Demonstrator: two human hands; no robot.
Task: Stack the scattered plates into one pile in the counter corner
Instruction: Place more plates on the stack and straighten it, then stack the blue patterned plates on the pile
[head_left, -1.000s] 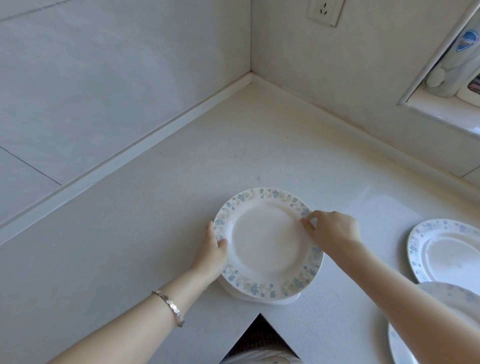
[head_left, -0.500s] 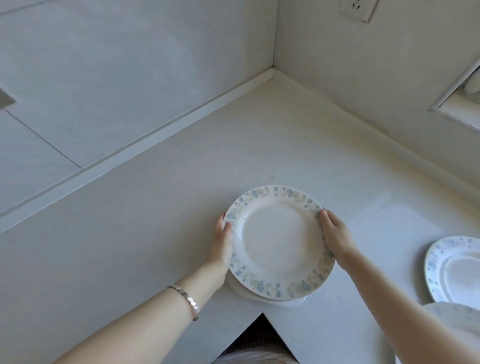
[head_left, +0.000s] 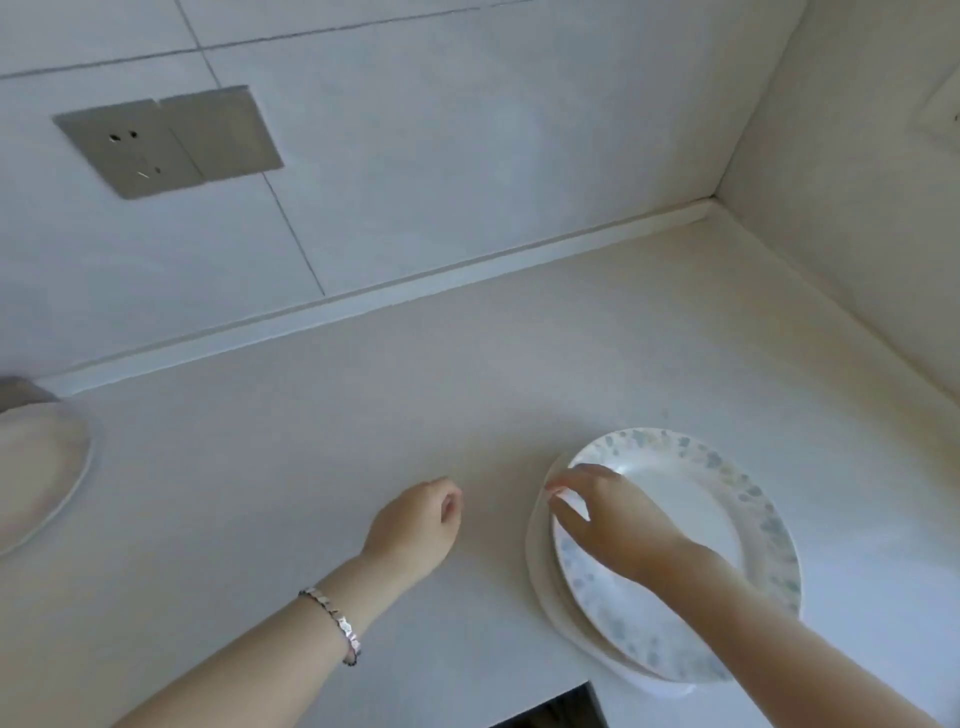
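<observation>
**Right hand on the plate stack, left hand free above the counter**

At the far left edge a plain pale plate (head_left: 36, 467) lies flat on the counter (head_left: 311, 415), cut off by the frame, with a grey object (head_left: 21, 391) just behind it that is too cropped to identify. On the tiled wall (head_left: 415, 130) above sits a metallic socket panel (head_left: 169, 140). Further right, the left hand (head_left: 415, 525) hangs over bare counter, fingers loosely curled inward and holding nothing; whether it touches the surface cannot be told. A silver bracelet (head_left: 335, 626) circles that wrist. To its right, apart from it, the right hand (head_left: 605, 519) reaches across the floral plate (head_left: 727, 519), its fingertips (head_left: 556, 493) at the plate's left rim, thumb and fingers a little apart as if pinching the edge; the exact grip is blurred. This blue-and-yellow flowered plate rests on top of a white plate (head_left: 540, 571) whose rim shows along the left and lower side, the top one shifted slightly to the right. The pair sits near the counter's front edge, well short of the counter corner (head_left: 711, 208) at upper right, where the two walls meet
</observation>
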